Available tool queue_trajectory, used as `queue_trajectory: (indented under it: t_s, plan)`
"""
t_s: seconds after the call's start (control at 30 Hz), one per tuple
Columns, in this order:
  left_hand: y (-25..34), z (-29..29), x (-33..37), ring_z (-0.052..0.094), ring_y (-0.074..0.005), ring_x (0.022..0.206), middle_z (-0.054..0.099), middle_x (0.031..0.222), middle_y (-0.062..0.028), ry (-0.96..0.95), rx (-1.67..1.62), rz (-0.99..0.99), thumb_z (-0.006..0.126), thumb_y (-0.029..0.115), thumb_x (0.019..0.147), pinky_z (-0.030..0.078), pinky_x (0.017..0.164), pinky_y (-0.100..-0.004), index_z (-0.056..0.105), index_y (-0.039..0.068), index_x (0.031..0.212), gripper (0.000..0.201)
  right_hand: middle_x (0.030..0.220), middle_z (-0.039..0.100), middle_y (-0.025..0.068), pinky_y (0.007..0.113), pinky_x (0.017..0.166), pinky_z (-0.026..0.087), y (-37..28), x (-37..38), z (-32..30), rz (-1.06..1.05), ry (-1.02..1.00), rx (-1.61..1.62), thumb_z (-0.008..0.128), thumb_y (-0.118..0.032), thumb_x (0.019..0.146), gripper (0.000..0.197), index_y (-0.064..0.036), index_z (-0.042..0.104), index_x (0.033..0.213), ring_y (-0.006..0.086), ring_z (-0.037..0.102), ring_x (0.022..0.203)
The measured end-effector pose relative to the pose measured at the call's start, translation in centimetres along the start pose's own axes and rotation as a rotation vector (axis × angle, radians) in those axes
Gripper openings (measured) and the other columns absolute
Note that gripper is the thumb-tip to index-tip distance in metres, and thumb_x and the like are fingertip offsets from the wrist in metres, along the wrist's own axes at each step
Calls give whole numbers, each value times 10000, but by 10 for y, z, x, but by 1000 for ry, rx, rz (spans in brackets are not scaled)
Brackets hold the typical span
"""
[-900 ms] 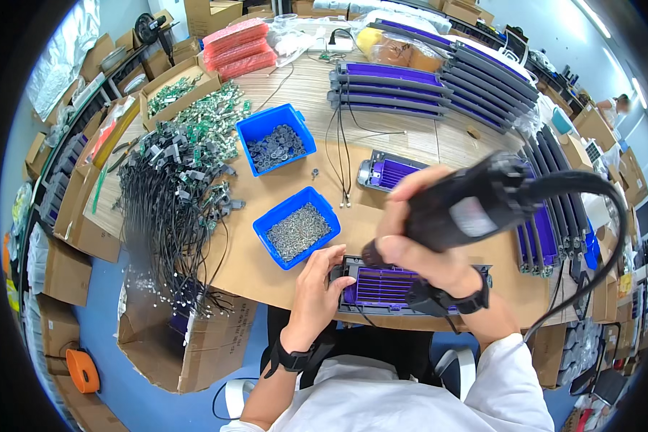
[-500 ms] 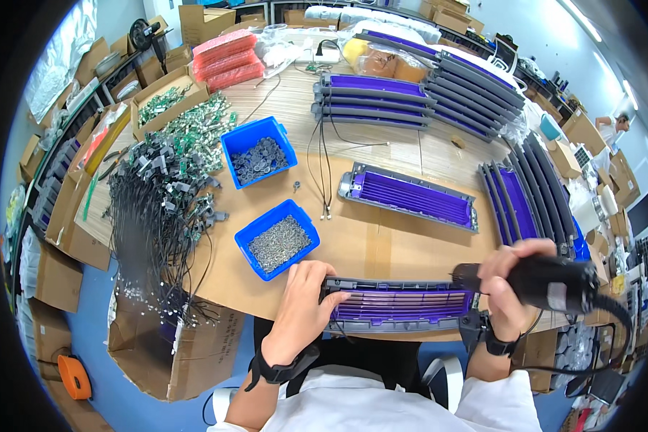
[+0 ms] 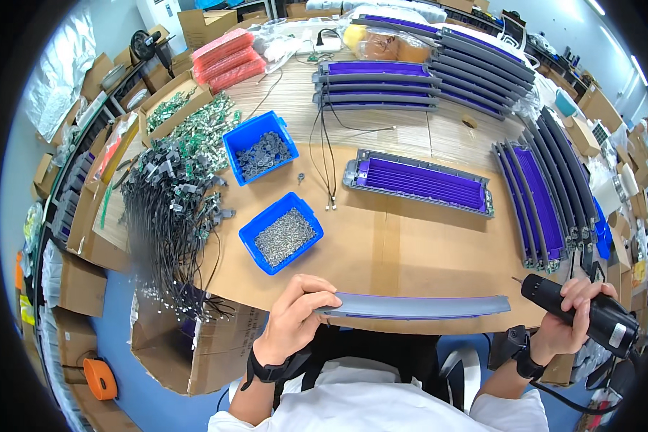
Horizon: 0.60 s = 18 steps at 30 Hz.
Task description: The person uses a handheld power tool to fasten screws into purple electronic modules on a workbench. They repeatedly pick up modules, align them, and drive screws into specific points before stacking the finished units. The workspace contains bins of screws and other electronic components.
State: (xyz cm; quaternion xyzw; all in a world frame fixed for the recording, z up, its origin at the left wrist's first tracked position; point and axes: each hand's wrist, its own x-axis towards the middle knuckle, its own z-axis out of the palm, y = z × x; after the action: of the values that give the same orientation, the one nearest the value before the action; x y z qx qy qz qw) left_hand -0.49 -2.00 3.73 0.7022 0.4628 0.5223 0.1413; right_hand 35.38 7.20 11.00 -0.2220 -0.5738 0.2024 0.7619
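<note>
At the table's near edge, my left hand (image 3: pixel 297 317) grips the left end of a long grey housing with purple inside (image 3: pixel 421 306). The housing is tipped on its side, so mostly its smooth grey face shows. To its right, my right hand (image 3: pixel 572 317) is closed around a black corded electric screwdriver (image 3: pixel 543 294), whose thin bit points up and left, apart from the housing. A second housing (image 3: pixel 421 186) lies farther back, its purple slatted inside facing up. A blue bin of screws (image 3: pixel 248 236) stands beyond my left hand, and a blue bin of grey rings (image 3: pixel 232 147) is behind it.
Black cables with connectors (image 3: pixel 169 223) are heaped at the left, beside green circuit boards (image 3: pixel 201 133). Stacked housings stand at the back (image 3: pixel 374 83) and right (image 3: pixel 547 194). Red bubble-wrap packs (image 3: pixel 227 61) lie far left. Loose cables (image 3: pixel 326 158) cross the middle. A cardboard box (image 3: pixel 223 349) sits below the left edge.
The near housing has been tipped so its purple inside turned from view. My right hand has drawn the screwdriver away from it, to the right and down. My left hand still holds the left end.
</note>
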Motion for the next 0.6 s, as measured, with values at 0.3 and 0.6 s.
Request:
queue_trajectory:
  t_s: [0.3,0.6]
  plan:
    - [14,7,15,598,-300,865,590,937,-146,28,58,-29,561,-229,559,506,743,-356,628,24,969,487,691,466,35,305,600,406,9,-1,-6,-4,44,28,588,-82,796,408,-29,410,1160,127,449,544]
    - [36,-5,57,597,-280,882,600,918,-121,121,198,8,670,-155,643,497,752,-353,646,32,937,349,674,462,39,305,612,406,13,0,-19,-16,133,-12,575,-74,805,388,-29,408,1152,134,452,561]
